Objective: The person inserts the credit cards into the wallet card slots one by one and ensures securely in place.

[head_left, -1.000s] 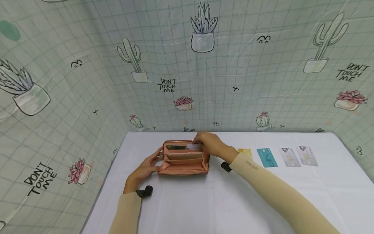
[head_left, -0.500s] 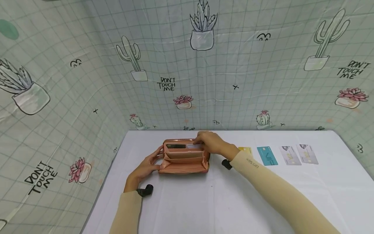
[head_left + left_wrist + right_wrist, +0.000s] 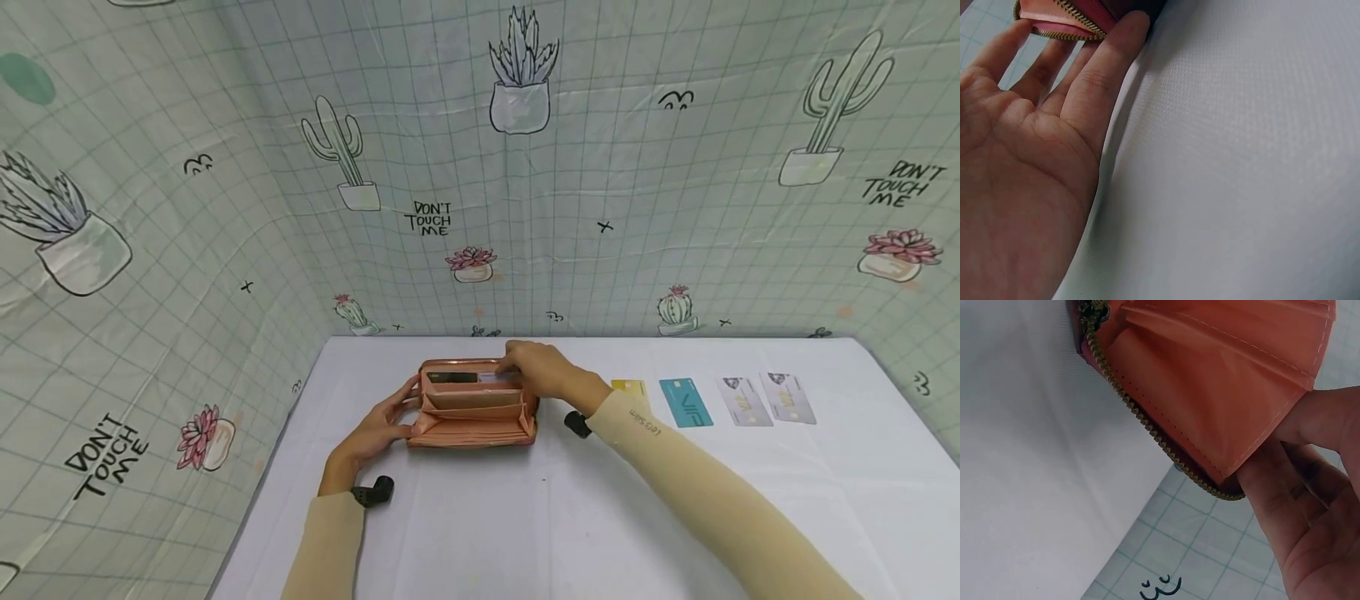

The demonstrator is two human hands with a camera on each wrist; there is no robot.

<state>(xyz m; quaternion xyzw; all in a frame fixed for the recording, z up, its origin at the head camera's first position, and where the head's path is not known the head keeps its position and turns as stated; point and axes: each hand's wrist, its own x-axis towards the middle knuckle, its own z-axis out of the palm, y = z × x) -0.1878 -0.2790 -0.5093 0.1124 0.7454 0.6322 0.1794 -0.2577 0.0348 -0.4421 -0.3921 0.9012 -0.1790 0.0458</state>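
Note:
An unzipped salmon-pink wallet [image 3: 472, 436] stands on the white table, its pleated compartments facing up. My left hand [image 3: 377, 429] holds its left end; the left wrist view shows thumb and fingertips against the zipped edge [image 3: 1063, 35]. My right hand [image 3: 543, 367] reaches over the back right corner, fingers curled at a pale card [image 3: 489, 377] in the right slot, which they mostly cover. A dark card [image 3: 450, 377] sits in the slot to its left. In the right wrist view, thumb and fingers go in behind the orange side gusset [image 3: 1210, 394], their tips hidden.
Right of the wallet lie a yellow card [image 3: 630, 388], partly behind the right forearm, a teal VIP card [image 3: 686, 402] and two silver cards, one silver card [image 3: 743, 402] left of the other silver card [image 3: 787, 398]. A cactus-print cloth [image 3: 600, 183] hangs behind the table [image 3: 480, 525].
The pale card under my right hand shows a little less above its slot. My right hand has shifted only slightly; my left hand and the wallet stay in place.

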